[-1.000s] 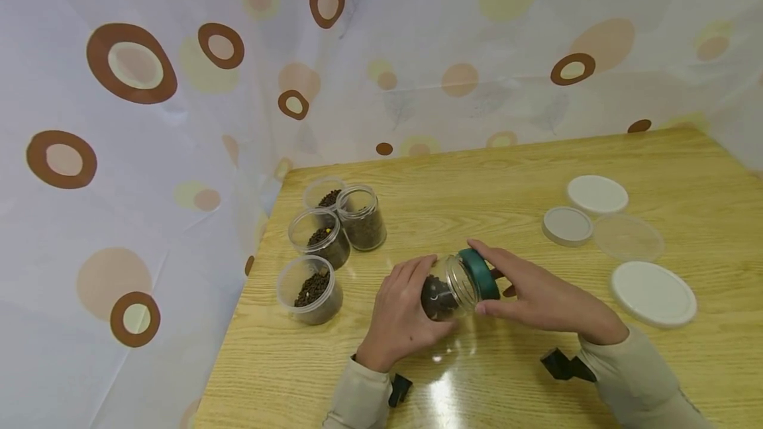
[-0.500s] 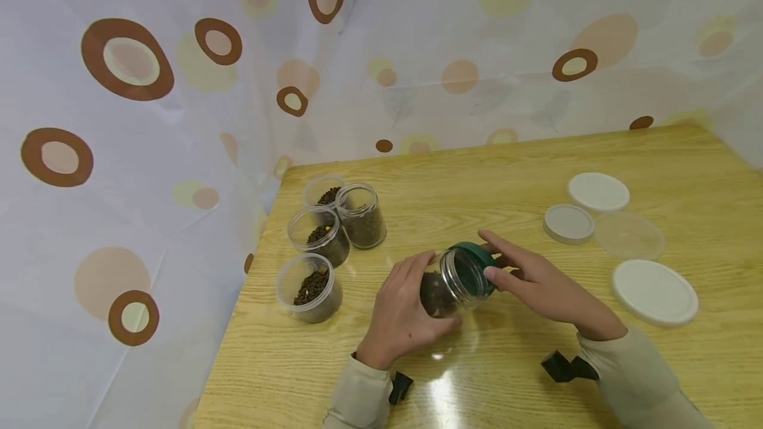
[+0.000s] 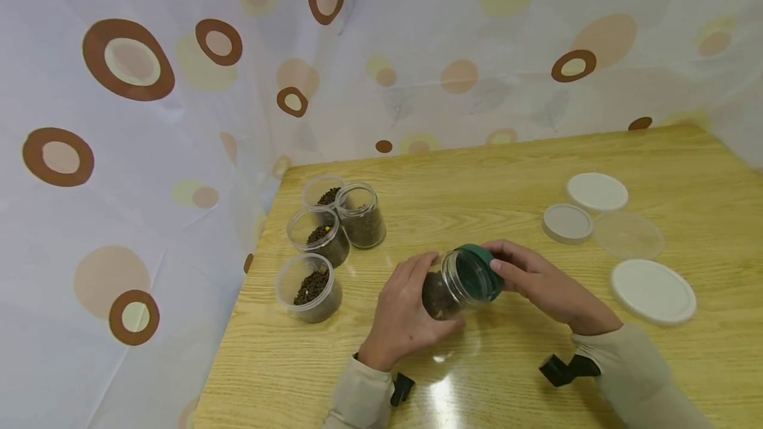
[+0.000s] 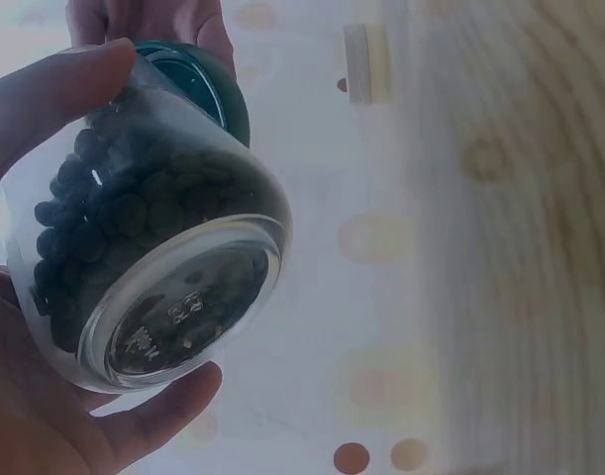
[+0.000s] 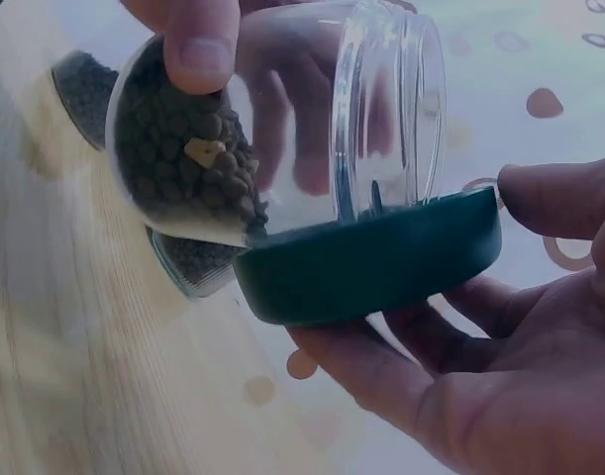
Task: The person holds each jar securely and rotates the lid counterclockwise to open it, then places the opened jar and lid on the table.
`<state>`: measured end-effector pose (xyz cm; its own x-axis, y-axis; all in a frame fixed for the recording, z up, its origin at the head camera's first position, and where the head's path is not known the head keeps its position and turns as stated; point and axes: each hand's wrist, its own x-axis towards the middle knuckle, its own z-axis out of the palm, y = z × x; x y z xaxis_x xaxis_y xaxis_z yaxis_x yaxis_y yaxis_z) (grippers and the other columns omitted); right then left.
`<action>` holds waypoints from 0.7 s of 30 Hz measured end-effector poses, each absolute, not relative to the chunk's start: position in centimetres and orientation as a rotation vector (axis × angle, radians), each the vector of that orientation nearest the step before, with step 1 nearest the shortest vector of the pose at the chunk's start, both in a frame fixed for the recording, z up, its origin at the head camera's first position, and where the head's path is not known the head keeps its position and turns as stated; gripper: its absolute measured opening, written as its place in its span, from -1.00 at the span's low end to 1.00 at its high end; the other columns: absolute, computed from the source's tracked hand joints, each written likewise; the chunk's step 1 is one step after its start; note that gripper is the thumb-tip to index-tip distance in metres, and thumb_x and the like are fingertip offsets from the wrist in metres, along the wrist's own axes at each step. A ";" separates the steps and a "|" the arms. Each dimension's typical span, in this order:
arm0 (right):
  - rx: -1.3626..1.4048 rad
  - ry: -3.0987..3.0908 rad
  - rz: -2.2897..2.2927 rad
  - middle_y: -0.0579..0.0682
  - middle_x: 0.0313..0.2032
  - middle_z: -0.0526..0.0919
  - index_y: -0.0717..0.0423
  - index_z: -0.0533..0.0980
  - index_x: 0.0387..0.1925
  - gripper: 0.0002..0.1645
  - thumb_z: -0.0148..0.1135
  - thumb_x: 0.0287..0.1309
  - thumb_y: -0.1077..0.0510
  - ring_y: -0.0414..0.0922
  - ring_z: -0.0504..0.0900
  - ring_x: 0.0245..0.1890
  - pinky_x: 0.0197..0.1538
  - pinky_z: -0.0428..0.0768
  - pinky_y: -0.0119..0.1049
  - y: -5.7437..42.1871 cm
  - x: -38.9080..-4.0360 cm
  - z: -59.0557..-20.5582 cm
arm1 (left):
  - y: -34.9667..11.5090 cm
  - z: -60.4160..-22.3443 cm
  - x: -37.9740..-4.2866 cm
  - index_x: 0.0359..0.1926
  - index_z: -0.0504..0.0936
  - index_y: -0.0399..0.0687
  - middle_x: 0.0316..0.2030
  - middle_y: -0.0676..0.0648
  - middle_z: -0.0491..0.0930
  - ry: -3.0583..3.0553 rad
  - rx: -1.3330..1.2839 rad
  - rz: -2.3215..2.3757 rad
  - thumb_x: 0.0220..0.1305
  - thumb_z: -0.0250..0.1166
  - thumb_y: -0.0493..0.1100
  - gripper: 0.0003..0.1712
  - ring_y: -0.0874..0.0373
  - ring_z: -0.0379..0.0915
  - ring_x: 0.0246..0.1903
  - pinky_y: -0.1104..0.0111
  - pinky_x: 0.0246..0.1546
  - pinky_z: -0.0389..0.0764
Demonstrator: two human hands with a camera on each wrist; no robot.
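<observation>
My left hand [image 3: 405, 313] grips a clear jar [image 3: 440, 293], which lies tilted with its mouth toward the right. Dark brown pellets [image 4: 134, 208] fill its lower part, and one yellowish piece [image 5: 205, 151] shows among them in the right wrist view. At the jar's mouth, my right hand [image 3: 536, 283] holds a green lid [image 5: 371, 262] between thumb and fingers. The lid stands at an angle to the rim, its hollow side toward the jar, so the mouth is partly uncovered. Whether lid and rim touch is hard to tell.
Several open clear containers of pellets, among them a near tub [image 3: 310, 288] and a taller jar [image 3: 362, 220], stand on the wooden table [image 3: 268, 376] at left. White lids [image 3: 654, 291], a grey lid [image 3: 567, 224] and a translucent disc [image 3: 628, 236] lie at right.
The green lid has swung from facing the jar's mouth squarely to an angle, showing its inside. My right fingers have shifted their hold on it. My left hand and the jar barely move.
</observation>
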<state>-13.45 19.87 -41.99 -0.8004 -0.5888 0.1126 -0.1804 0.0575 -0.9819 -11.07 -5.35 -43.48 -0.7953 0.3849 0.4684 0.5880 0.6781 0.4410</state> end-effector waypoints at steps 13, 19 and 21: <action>-0.875 1.739 -1.889 -0.03 -0.03 0.34 0.10 0.17 0.06 -0.83 -0.34 0.56 0.24 -0.23 0.50 -0.07 -0.01 0.59 -0.30 20.3 -13.4 -42.6 | -4.3 -43.6 -10.8 0.36 0.29 -0.07 0.22 -0.03 0.46 -2.585 -0.819 -0.936 -0.17 0.61 0.13 0.09 0.14 0.46 0.18 0.23 0.16 0.59; -0.871 1.748 -1.927 -0.07 -0.04 0.37 0.01 0.20 0.01 -0.84 -0.33 0.56 0.24 -0.24 0.51 -0.06 0.00 0.60 -0.27 20.2 -13.3 -42.2 | -3.9 -43.7 -10.6 0.54 0.00 -0.02 0.32 -0.10 0.41 -2.611 -0.831 -0.978 -0.06 0.54 0.24 0.29 0.07 0.48 0.23 0.18 0.14 0.62; -0.874 1.713 -1.954 -0.10 -0.03 0.41 0.00 0.22 0.03 -0.81 -0.33 0.56 0.25 -0.26 0.54 -0.04 0.04 0.61 -0.28 20.1 -13.3 -42.1 | -3.9 -43.7 -10.5 0.57 -0.10 0.03 0.34 -0.12 0.40 -2.619 -0.818 -1.002 -0.04 0.51 0.29 0.34 0.04 0.50 0.23 0.16 0.11 0.63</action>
